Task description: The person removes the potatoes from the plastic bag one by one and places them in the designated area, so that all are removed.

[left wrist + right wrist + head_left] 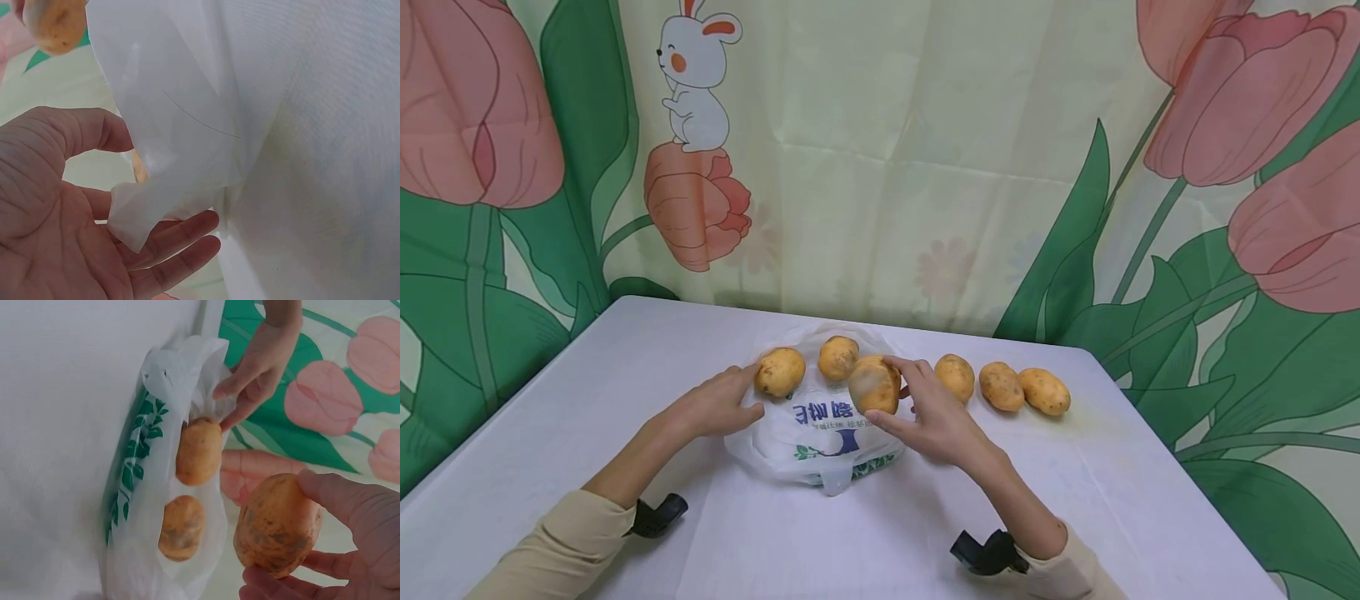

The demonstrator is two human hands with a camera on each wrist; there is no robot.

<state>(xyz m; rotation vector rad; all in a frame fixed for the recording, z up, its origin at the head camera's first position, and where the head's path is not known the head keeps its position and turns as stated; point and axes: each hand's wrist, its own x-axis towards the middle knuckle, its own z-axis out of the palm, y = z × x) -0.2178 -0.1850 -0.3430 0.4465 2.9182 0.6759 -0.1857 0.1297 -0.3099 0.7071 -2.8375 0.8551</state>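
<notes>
The thin white translucent plastic bag [763, 454], printed in green and blue, looks crinkled and softly glossy, while the plump oval yellow-brown potatoes [1000, 386] have mostly smooth, matt skins, the closest in the right wrist view blotched and slightly rough. Matt, finely woven cloth seems to cover the broad white desk [647, 358]. The cream tulip-printed backdrop [962, 83] looks like smooth, creased fabric with a faint sheen, the beige sleeves [561, 533] matt cloth, the black angular wrist cameras [662, 514] smooth plastic.
</notes>
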